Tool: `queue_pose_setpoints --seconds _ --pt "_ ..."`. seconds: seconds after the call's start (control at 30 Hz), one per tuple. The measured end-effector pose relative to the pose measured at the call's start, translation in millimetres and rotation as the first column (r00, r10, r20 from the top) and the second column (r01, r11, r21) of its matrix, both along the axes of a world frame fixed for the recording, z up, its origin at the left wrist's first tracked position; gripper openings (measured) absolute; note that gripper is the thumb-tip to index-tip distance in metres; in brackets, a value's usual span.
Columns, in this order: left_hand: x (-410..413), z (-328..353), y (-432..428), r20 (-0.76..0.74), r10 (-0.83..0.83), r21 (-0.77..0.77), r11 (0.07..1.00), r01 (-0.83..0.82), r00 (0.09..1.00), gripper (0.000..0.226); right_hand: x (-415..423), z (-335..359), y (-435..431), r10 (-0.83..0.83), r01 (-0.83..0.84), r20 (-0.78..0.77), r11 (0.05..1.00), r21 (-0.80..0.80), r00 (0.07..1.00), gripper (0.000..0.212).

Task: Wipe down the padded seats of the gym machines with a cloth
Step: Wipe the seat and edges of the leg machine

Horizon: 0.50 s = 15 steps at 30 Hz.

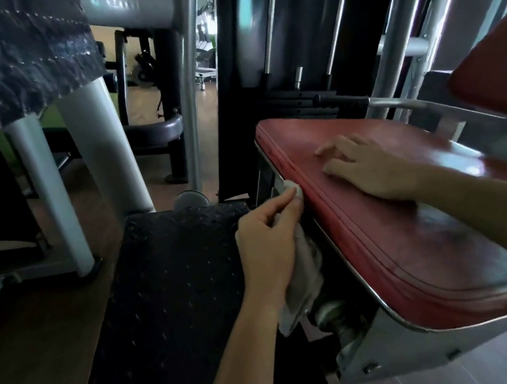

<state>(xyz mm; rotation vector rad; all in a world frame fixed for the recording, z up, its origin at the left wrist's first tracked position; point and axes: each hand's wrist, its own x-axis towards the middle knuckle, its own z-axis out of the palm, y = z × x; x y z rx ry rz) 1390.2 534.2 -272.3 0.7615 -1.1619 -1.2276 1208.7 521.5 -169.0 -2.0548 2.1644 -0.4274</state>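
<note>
The red padded seat sits tilted on its metal frame. At the seat's left side edge, the left hand has its grip curled round a pale cloth, pressing a bunched corner against the seam while the rest hangs below. On top of the seat, the right hand rests flat, its grip open and holding nothing. A black treaded footplate lies left of the seat.

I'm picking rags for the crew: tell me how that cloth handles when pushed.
Probably floppy: the cloth droops in folds below the left hand. Likely light: one hand carries it. It bunches against the seat edge, so may crumple.
</note>
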Motion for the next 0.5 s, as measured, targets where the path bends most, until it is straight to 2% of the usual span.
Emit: queue_pose_setpoints --seconds 0.1,0.23,0.33,0.5 --pt "6.3 -1.7 -11.9 0.031 0.078 0.028 0.997 -0.079 0.996 0.023 -1.3 2.9 -44.1 -0.028 0.028 0.029 1.0 -0.007 0.999 0.025" --pt "14.6 5.6 -43.7 0.083 0.159 0.09 0.982 -0.166 0.984 0.02 -1.0 -3.7 -70.7 -0.043 0.044 -0.026 0.998 0.04 0.999 0.045" --pt "15.7 18.5 -71.4 0.114 0.203 0.152 0.964 -0.219 0.972 0.02 -0.9 -1.1 -68.4 -0.032 0.034 -0.029 0.997 0.069 0.999 0.049" --pt "-15.3 50.3 -109.3 0.229 0.092 0.229 0.962 -0.146 0.969 0.032 2.2 2.4 -62.3 -0.058 0.059 -0.016 0.996 0.069 0.998 0.051"
